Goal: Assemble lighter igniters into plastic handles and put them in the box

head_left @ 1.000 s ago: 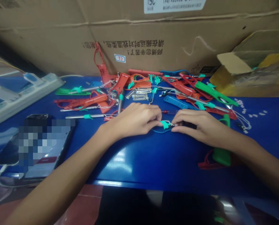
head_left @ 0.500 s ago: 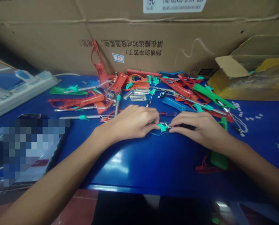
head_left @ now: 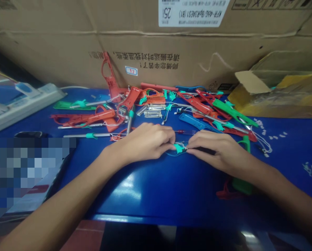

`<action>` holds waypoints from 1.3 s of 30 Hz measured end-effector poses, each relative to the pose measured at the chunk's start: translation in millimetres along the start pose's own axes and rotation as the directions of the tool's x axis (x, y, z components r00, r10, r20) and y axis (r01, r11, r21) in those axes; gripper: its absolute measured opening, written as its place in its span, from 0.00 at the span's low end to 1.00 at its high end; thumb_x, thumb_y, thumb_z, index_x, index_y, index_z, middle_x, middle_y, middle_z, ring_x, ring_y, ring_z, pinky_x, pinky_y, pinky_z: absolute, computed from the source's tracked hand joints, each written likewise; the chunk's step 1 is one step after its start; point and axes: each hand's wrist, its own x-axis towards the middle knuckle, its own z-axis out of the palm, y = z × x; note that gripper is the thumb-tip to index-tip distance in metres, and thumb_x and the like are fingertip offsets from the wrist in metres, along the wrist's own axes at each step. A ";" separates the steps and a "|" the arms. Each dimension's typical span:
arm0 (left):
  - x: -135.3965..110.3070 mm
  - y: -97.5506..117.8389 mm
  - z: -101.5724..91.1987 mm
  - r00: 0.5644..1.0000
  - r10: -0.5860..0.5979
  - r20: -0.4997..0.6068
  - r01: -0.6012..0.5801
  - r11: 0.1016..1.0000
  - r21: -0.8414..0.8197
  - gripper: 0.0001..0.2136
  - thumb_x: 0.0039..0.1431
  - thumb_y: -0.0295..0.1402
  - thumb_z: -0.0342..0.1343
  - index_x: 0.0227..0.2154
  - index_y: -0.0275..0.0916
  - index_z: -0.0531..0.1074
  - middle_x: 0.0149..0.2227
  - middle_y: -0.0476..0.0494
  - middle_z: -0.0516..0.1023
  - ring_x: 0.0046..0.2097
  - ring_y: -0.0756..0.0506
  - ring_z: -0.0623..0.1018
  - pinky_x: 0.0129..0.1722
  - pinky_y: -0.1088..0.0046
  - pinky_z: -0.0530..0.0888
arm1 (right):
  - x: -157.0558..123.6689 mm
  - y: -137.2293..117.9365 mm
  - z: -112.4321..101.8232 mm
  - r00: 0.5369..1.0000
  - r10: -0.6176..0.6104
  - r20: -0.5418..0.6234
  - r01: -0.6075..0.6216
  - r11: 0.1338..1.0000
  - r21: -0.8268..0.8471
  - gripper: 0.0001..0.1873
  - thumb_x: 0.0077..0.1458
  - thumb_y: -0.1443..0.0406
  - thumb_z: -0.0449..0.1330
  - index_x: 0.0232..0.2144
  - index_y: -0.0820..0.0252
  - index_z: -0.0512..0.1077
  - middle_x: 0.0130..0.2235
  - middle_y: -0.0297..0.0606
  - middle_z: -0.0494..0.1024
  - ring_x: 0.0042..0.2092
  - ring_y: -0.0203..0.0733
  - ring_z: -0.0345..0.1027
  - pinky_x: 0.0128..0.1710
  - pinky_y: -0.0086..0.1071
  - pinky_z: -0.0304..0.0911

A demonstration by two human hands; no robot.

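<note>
Both hands meet in the middle of the head view over a blue lighter casing (head_left: 175, 154), mostly hidden beneath them. A teal plastic trigger piece (head_left: 178, 149) with thin white wires shows between the fingertips. My left hand (head_left: 148, 141) is closed, thumb and forefinger pinching at the left side of this trigger piece. My right hand (head_left: 218, 144) pinches at its right side, where the wires meet a small dark part; the exact grip is too small to make out. Just beyond the fingers lies a screwdriver (head_left: 186, 132) with a clear reddish handle.
Lighter parts lie across the back: red casings (head_left: 110, 78), a green casing (head_left: 233, 112), metal tubes (head_left: 101, 135) and clear fuel tanks (head_left: 153, 114). A carton (head_left: 74, 62) stands behind. A power strip (head_left: 27, 104) and a blurred-out device (head_left: 27, 170) are at left; small white bits (head_left: 311, 169) at right.
The view has tilted up slightly, so everything sits lower in the picture. Both hands keep their pinch around the teal trigger piece, with only slight finger movement.
</note>
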 end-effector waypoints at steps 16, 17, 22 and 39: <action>-0.3 3.7 -8.3 0.999 -0.042 0.022 0.040 0.995 0.094 0.05 0.66 0.34 0.60 0.35 0.40 0.75 0.38 0.50 0.81 0.33 0.48 0.77 0.28 0.72 0.59 | -0.7 3.4 7.8 0.999 0.007 -0.047 -0.007 1.000 0.000 0.08 0.66 0.66 0.59 0.40 0.58 0.79 0.44 0.40 0.79 0.46 0.40 0.73 0.48 0.34 0.68; -0.4 4.0 -8.6 0.999 -0.040 0.021 0.038 0.995 0.095 0.05 0.66 0.34 0.60 0.35 0.40 0.75 0.38 0.50 0.81 0.33 0.49 0.77 0.27 0.72 0.59 | -0.9 3.4 7.8 0.999 0.009 -0.046 -0.009 1.000 0.004 0.08 0.66 0.66 0.59 0.40 0.58 0.79 0.45 0.40 0.79 0.46 0.40 0.73 0.48 0.34 0.68; -0.5 4.7 -9.3 0.999 -0.044 0.021 0.042 0.994 0.101 0.05 0.66 0.34 0.60 0.35 0.39 0.76 0.38 0.49 0.80 0.33 0.49 0.77 0.27 0.72 0.59 | -0.6 2.7 5.9 0.999 -0.002 -0.035 0.003 1.000 0.031 0.08 0.66 0.67 0.59 0.41 0.57 0.80 0.45 0.39 0.81 0.47 0.41 0.74 0.49 0.35 0.69; -1.3 2.8 -9.2 1.000 -0.024 0.012 0.022 0.992 0.127 0.05 0.67 0.32 0.56 0.36 0.39 0.76 0.38 0.47 0.81 0.33 0.49 0.77 0.28 0.71 0.60 | 4.0 1.7 3.9 0.999 0.016 -0.040 -0.014 0.999 0.047 0.09 0.65 0.67 0.59 0.40 0.56 0.82 0.43 0.39 0.84 0.45 0.42 0.77 0.48 0.37 0.71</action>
